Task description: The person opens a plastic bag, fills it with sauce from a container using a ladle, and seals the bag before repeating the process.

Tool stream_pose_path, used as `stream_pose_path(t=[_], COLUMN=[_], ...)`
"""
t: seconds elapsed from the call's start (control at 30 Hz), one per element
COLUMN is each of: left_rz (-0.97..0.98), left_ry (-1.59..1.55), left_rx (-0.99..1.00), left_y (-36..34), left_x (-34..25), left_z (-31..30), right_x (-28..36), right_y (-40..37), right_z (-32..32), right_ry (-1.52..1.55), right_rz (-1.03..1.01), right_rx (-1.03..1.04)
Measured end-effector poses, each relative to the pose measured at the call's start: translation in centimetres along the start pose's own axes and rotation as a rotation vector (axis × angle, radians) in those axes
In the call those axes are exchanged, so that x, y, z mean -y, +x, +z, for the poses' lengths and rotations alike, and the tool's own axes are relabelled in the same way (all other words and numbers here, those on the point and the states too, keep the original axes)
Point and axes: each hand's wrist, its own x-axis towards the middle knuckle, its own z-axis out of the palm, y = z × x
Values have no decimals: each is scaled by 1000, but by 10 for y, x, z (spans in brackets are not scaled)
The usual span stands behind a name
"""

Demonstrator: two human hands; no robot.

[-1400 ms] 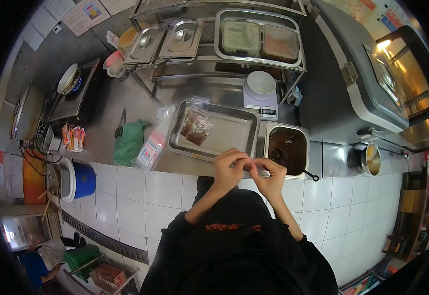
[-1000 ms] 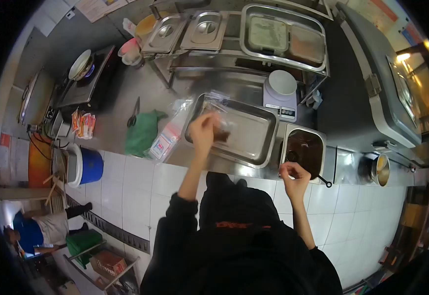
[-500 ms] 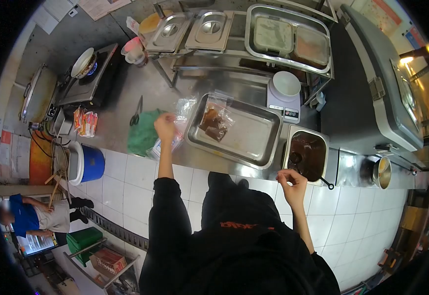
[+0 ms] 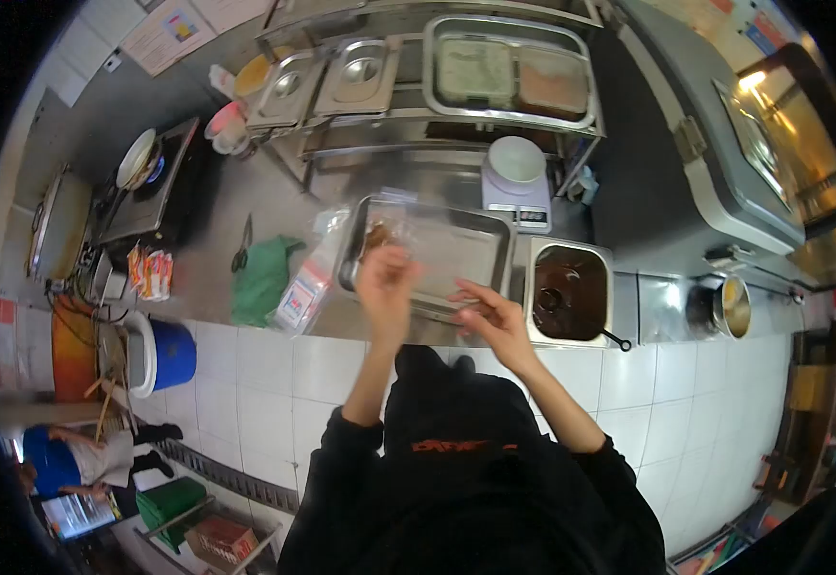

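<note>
My left hand (image 4: 386, 292) is raised over the near-left part of the metal tray (image 4: 506, 259), its fingers drawn together. Whatever they may hold is blurred; only a faint clear, reddish shimmer shows beside the fingertips. My right hand (image 4: 497, 324) hovers by the tray's near-right edge, fingers apart and nothing visible in them. Partly behind my left hand, a clear bag of brown sauce (image 4: 378, 235) lies in the tray. Left of the tray sits a stack of clear plastic bags (image 4: 303, 295) with a printed label, beside a green cloth (image 4: 263, 283).
Right of the tray stands a steel pan of dark brown sauce (image 4: 571, 287) with a ladle (image 4: 619, 342). A kitchen scale (image 4: 517, 213) carries a white bowl (image 4: 516, 163). Scissors (image 4: 243, 251) lie at left, near a lit stove (image 4: 154, 196). A person (image 4: 73, 455) is at lower left.
My left hand has moved right, from the plastic bags to above the tray. My right hand has come left from the sauce pan, towards my left hand. The view has shifted slightly.
</note>
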Motion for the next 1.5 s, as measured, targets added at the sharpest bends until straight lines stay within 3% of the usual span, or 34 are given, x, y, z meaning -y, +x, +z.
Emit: stream_pose_path(t=[0.03, 0.17, 0.2, 0.23, 0.27, 0.3, 0.33, 0.37, 0.43, 0.5, 0.57, 0.63, 0.7, 0.77, 0.8, 0.87, 1.0, 1.07, 1.17, 1.2, 1.27, 1.3, 1.37, 1.43, 1.5], left_rz=[21, -20, 153, 157, 324, 493, 394, 391, -42, 51, -28, -4, 19, 287, 287, 413, 280, 106, 141, 140, -368, -367, 34, 31, 90], left_ry=[87, 173, 416, 403, 557, 707, 469, 463, 287, 338, 309, 341, 374, 669, 668, 789, 855, 881, 858, 857, -43, -45, 212, 232, 254], left_rx=[56, 252, 295, 311, 288, 259, 374, 388, 785, 793, 852, 882, 907, 860, 859, 761, 911, 1011, 901, 899, 924, 923, 863, 818, 679], left_y=[-16, -34, -32, -31, -31, -32, -34, -35, -37, -38, -40, -39, -41, -44, -44, -41, -36, -27, -14, -16, -24, -30, -42, -46, -46], left_x=[-1, -10, -21, -26, -29, -32, -36, -40, -45, -40, -36, -41, -40, -31, -31, -32, -43, -50, -51, -45, -30, -33, -39, -29, -27], left_z=[14, 41, 45, 47, 48, 51, 57, 60, 66, 70, 70, 71, 71, 70, 70, 69, 65, 67, 67, 66, 68, 71, 75, 72, 70], right_x=[2, -2, -1, -1, 0, 4, 10, 13, 14, 20, 29, 35, 28, 24, 22, 19, 43, 52, 41, 37, 37, 38, 38, 42, 44], right_y=[2, -5, -9, -13, -16, -18, -23, -27, -36, -42, -47, -49, -53, -57, -61, -68, -60, -58, -53, -50, -46, -44, -42, -41, -43], right_z=[5, -7, -13, -19, -25, -32, -36, -38, -41, -44, -48, -55, -57, -57, -57, -56, -58, -56, -64, -67, -73, -76, -84, -89, -94], right_ry=[248, 231, 149, 65, -127, -131, -374, -615, -676, -832, -801, -614, -652, -897, -898, -1076, -1235, -1148, -908, -858, -784, -786, -577, -555, -222], right_rz=[95, -22, -27, -30, -65, -66, -157, -243, -209, -286, -240, -245, -225, -342, -342, -196, -431, -436, -457, -427, -330, -330, -217, -239, -13], right_rx=[-93, -347, -387, -426, -465, -482, -470, -448, -473, -413, -400, -307, -305, -375, -374, -324, -124, -52, -2, -105, -247, -245, -294, -282, -224])
